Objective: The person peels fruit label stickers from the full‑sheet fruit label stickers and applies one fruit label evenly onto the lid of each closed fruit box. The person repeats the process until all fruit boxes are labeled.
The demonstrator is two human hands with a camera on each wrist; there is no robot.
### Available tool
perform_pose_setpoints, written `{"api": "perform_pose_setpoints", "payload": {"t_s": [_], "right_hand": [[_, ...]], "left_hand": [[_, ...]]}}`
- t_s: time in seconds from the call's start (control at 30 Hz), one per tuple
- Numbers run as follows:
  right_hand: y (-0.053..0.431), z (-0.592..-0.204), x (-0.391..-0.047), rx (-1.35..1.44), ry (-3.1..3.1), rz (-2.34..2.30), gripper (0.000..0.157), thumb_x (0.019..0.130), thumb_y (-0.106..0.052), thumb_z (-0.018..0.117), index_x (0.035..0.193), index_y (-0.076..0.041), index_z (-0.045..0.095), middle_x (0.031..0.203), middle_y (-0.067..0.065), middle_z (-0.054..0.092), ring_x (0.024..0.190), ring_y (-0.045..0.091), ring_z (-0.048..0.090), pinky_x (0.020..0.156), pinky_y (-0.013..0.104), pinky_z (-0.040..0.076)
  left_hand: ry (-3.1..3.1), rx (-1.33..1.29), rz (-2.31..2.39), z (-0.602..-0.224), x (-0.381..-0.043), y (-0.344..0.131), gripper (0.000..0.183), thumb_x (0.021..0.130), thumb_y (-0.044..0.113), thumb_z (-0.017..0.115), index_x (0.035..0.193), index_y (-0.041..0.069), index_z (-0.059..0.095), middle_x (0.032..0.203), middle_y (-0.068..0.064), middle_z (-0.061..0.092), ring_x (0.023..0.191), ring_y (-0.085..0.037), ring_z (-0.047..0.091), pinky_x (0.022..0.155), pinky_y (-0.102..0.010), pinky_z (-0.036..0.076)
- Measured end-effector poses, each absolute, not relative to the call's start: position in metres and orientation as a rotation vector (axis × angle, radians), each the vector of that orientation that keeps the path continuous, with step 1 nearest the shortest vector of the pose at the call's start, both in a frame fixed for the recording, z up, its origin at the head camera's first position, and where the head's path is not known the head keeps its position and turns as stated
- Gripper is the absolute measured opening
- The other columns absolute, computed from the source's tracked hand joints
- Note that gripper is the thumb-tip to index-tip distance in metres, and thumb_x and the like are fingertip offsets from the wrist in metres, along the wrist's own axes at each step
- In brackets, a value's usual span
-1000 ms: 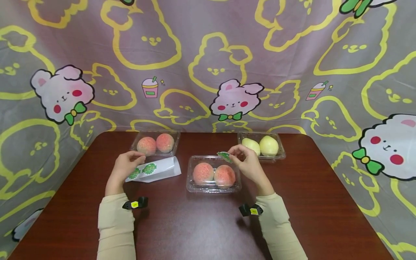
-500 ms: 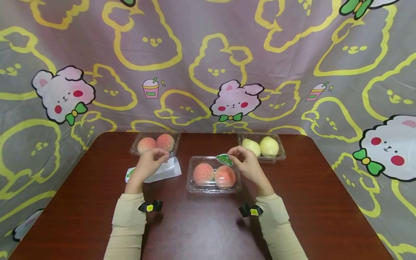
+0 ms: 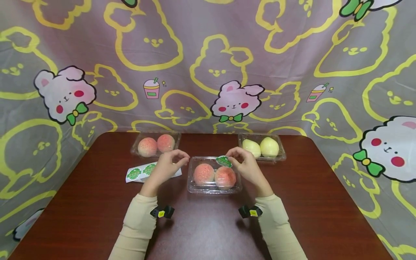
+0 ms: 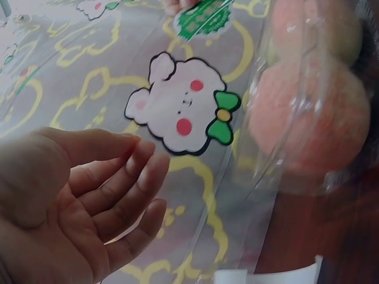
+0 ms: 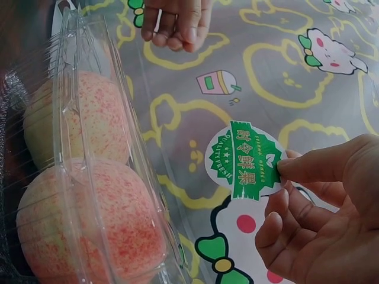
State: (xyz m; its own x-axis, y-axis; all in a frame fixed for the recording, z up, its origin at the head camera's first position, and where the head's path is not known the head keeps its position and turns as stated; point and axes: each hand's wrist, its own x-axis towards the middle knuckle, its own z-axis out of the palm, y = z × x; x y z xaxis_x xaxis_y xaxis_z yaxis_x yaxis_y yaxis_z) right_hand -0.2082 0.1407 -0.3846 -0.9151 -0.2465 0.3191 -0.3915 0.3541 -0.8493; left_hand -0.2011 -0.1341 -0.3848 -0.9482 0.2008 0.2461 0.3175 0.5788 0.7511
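My right hand (image 3: 245,164) pinches a round green-and-white sticker (image 5: 244,160) by its edge, between thumb and index finger. The sticker hovers over the back right of a clear lidded box (image 3: 214,189) that holds two peaches (image 3: 203,174). Left of that box is my left hand (image 3: 165,169), in the air with fingers loosely curled. Its thumb tip lies near or against the index fingertip in the left wrist view, and nothing shows between them. Below this hand a white strip with green stickers (image 3: 138,172) lies on the table, partly hidden by the hand.
A second clear box with two peaches (image 3: 147,147) stands at the back left of the brown table (image 3: 201,231). At the back right is a clear box with two pale yellow fruits (image 3: 269,147). A patterned cloth (image 3: 182,43) hangs behind the table.
My left hand has moved right, from the sticker strip toward the middle box, uncovering the strip's left part. The right hand stays nearly in place, its sticker slightly lower and tilted differently.
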Motion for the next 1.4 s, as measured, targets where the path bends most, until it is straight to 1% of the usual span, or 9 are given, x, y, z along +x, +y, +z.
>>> {"api": "perform_pose_setpoints", "payload": {"t_s": [0.1, 0.2, 0.33, 0.47, 0.6, 0.8, 1.03, 1.23, 1.4], "right_hand": [[0.139, -0.386, -0.208, 0.588, -2.469, 1.611, 0.006, 0.089, 0.004, 0.060, 0.094, 0.006, 0.063, 0.085, 0.025, 0.063, 0.065, 0.001, 0.049, 0.060, 0.017, 0.042], [0.137, -0.387, -0.208, 0.588, -2.472, 1.604, 0.006, 0.088, 0.004, 0.060, 0.093, 0.004, 0.063, 0.084, 0.023, 0.063, 0.063, 0.001, 0.048, 0.058, 0.017, 0.042], [0.135, -0.387, -0.208, 0.592, -2.474, 1.586, 0.006, 0.088, 0.003, 0.061, 0.093, 0.003, 0.064, 0.082, 0.021, 0.064, 0.062, 0.001, 0.049, 0.057, 0.018, 0.043], [0.132, -0.387, -0.207, 0.605, -2.478, 1.567, 0.005, 0.088, 0.002, 0.062, 0.092, 0.003, 0.064, 0.082, 0.022, 0.064, 0.064, 0.002, 0.050, 0.059, 0.018, 0.044], [0.130, -0.388, -0.207, 0.625, -2.485, 1.557, 0.005, 0.088, 0.002, 0.062, 0.092, 0.003, 0.064, 0.083, 0.023, 0.065, 0.064, 0.001, 0.051, 0.060, 0.017, 0.044], [0.127, -0.387, -0.205, 0.646, -2.484, 1.569, 0.005, 0.087, 0.003, 0.063, 0.091, 0.003, 0.064, 0.083, 0.023, 0.065, 0.064, 0.002, 0.050, 0.060, 0.017, 0.044], [0.123, -0.386, -0.202, 0.685, -2.484, 1.545, 0.004, 0.087, 0.003, 0.063, 0.091, 0.003, 0.064, 0.082, 0.020, 0.065, 0.065, 0.002, 0.050, 0.061, 0.018, 0.044], [0.122, -0.385, -0.200, 0.690, -2.480, 1.539, 0.004, 0.086, 0.004, 0.063, 0.090, 0.003, 0.064, 0.082, 0.020, 0.066, 0.064, 0.001, 0.050, 0.061, 0.017, 0.044], [0.122, -0.384, -0.200, 0.711, -2.481, 1.532, 0.005, 0.086, 0.004, 0.063, 0.090, 0.003, 0.065, 0.084, 0.020, 0.067, 0.066, 0.001, 0.051, 0.062, 0.018, 0.046]], "left_hand": [[-2.639, -0.464, -1.338, -0.386, -0.200, -0.126, 0.011, 0.091, 0.013, 0.064, 0.096, 0.005, 0.069, 0.087, -0.013, 0.073, 0.077, -0.019, 0.067, 0.063, -0.022, 0.048], [-2.578, -0.518, -1.357, -0.387, -0.199, -0.118, 0.010, 0.090, 0.011, 0.066, 0.095, 0.004, 0.069, 0.085, -0.013, 0.073, 0.072, -0.013, 0.063, 0.060, -0.021, 0.047], [-2.507, -0.574, -1.400, -0.389, -0.197, -0.109, 0.009, 0.088, 0.008, 0.067, 0.094, 0.002, 0.069, 0.086, -0.014, 0.073, 0.069, -0.005, 0.058, 0.064, -0.021, 0.049], [-2.494, -0.605, -1.447, -0.391, -0.196, -0.100, 0.009, 0.088, 0.008, 0.067, 0.095, 0.002, 0.069, 0.088, -0.014, 0.073, 0.069, -0.002, 0.056, 0.066, -0.019, 0.050], [-2.486, -0.640, -1.474, -0.393, -0.195, -0.092, 0.011, 0.087, 0.006, 0.067, 0.095, -0.001, 0.069, 0.089, -0.014, 0.073, 0.073, -0.004, 0.060, 0.068, -0.018, 0.052], [-2.442, -0.665, -1.464, -0.398, -0.192, -0.084, 0.009, 0.085, 0.004, 0.069, 0.094, 0.000, 0.069, 0.087, -0.014, 0.073, 0.079, -0.015, 0.067, 0.071, -0.022, 0.056], [-2.375, -0.699, -1.428, -0.404, -0.191, -0.079, 0.006, 0.084, 0.004, 0.069, 0.089, 0.002, 0.068, 0.082, -0.011, 0.071, 0.076, -0.010, 0.066, 0.068, -0.022, 0.057], [-2.455, -0.659, -1.516, -0.400, -0.189, -0.077, 0.009, 0.085, 0.004, 0.069, 0.092, 0.001, 0.067, 0.084, -0.014, 0.071, 0.079, -0.018, 0.067, 0.069, -0.023, 0.057], [-2.471, -0.676, -1.496, -0.401, -0.190, -0.077, 0.008, 0.086, 0.005, 0.069, 0.093, 0.001, 0.068, 0.084, -0.014, 0.071, 0.079, -0.019, 0.066, 0.070, -0.022, 0.056]]}}
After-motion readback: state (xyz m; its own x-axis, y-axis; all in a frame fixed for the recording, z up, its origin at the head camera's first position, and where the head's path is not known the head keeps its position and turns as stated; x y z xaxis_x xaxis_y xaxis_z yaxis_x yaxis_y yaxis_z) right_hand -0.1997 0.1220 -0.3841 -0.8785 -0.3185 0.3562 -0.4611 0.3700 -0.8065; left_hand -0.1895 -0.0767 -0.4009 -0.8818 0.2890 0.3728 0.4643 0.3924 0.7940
